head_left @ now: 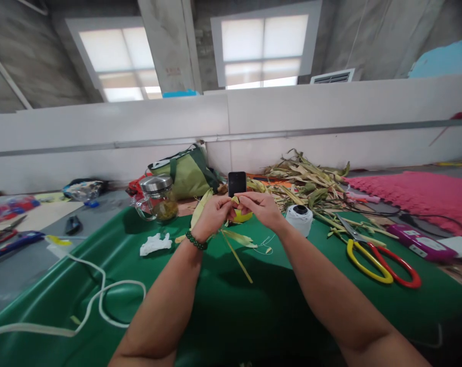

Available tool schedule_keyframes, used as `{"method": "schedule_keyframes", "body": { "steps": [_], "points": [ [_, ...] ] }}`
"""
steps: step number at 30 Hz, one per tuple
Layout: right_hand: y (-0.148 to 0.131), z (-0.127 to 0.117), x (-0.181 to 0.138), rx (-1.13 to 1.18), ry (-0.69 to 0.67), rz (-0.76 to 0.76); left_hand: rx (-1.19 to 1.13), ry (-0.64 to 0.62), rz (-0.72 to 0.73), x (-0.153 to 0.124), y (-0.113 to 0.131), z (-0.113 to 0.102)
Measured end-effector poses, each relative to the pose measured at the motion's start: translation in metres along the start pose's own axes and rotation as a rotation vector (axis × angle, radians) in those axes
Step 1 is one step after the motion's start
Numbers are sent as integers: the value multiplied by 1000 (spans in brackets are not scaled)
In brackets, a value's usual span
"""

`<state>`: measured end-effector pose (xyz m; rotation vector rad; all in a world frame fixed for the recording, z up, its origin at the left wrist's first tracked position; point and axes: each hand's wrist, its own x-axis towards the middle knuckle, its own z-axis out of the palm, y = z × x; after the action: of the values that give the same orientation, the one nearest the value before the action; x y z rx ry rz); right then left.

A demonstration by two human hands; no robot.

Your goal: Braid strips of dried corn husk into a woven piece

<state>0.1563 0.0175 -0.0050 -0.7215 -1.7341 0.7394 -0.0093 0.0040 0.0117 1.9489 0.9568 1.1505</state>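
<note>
My left hand (214,213) and my right hand (262,208) meet over the middle of the green mat (250,316). Both are closed in a pinch on a small piece of pale yellow-green corn husk (235,200) between the fingertips. A longer corn husk (201,208) stands up behind my left hand. Below the hands lie another husk leaf (240,238) and a thin stalk (238,257). Some loose white thread (264,245) is next to them. Just beyond the fingers a dark phone (237,183) stands upright, and a yellow object (242,216) is partly hidden under them.
At right are a thread spool (299,220), scissors (380,260) and a purple device (422,242). Dried husks (311,178) are heaped behind. A glass jar (160,199), a green bag (188,173), crumpled tissue (155,244) and a white cable (97,295) are at left.
</note>
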Motion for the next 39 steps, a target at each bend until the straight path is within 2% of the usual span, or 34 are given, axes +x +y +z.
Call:
{"method": "schedule_keyframes", "body": {
  "steps": [2,5,10,13,16,19,22,24,26,29,31,33,36,39],
  "points": [
    [-1,-3,2,78,-53,54,44,-24,18,-1,3,-1],
    [-2,-3,2,35,-51,58,57,-62,8,-2,4,2],
    [-1,2,1,-172,95,-15,132,-77,28,-3,2,13],
    [0,1,2,-57,43,45,200,-36,70,-4,5,12],
    [-1,-1,2,62,7,49,166,-42,86,-4,8,5],
    [-3,-3,0,15,18,-58,38,-113,76,-4,9,-1],
    [-6,-2,-4,-219,105,-228,-139,-187,-18,-4,7,0],
    [-6,-1,-6,-341,197,-304,-217,-188,-76,-3,5,3],
    [-5,0,-7,-363,253,-328,-265,-149,-103,-2,2,4],
    [-5,1,-5,-241,154,-301,-292,-88,-98,1,-3,2],
    [-5,0,-4,-130,34,-234,-281,-90,-104,2,-5,0],
    [-6,-1,-3,-47,-25,-134,-264,-121,-126,1,-4,-1],
    [-6,-2,-2,-65,-5,-45,-284,-150,-143,-2,0,1],
    [-4,-2,-2,-243,90,-107,-262,-190,-122,-4,5,4]
  ]
}}
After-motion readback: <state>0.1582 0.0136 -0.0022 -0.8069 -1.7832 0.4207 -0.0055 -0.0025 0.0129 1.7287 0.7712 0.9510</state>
